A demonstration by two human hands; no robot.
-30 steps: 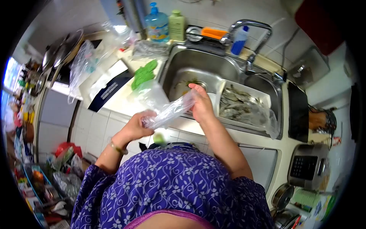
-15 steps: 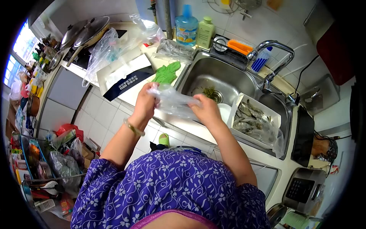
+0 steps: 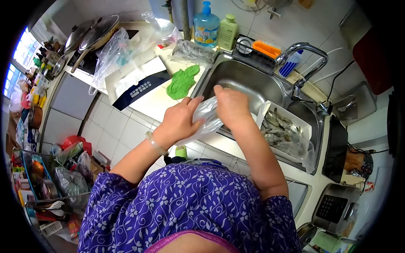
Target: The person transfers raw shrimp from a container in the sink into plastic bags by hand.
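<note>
A clear plastic bag (image 3: 207,120) is stretched between my two hands, over the counter's front edge by the sink. My left hand (image 3: 179,120), with a bracelet at its wrist, grips the bag's left side, thumb and fingers around it. The right side of the bag is in my right hand (image 3: 233,105), closed like a fist above the sink's near rim. To the right, a white box (image 3: 262,111) of grey-green shrimp (image 3: 276,126) rests tilted across the sink, with clear plastic over its near end. A green cloth (image 3: 182,82) lies on the counter beyond my left hand.
Beyond my hands is the steel sink (image 3: 240,76) with its faucet (image 3: 314,52). Left of it, an open white-and-navy carton (image 3: 141,86) and loose plastic bags (image 3: 112,55) cover the counter. A blue pump bottle (image 3: 206,29) and a green bottle (image 3: 228,31) stand behind.
My left hand has moved right and down, my right hand up and slightly right. The bag, spread wide before, is now bunched closer between them. Its angle has turned steeper.
</note>
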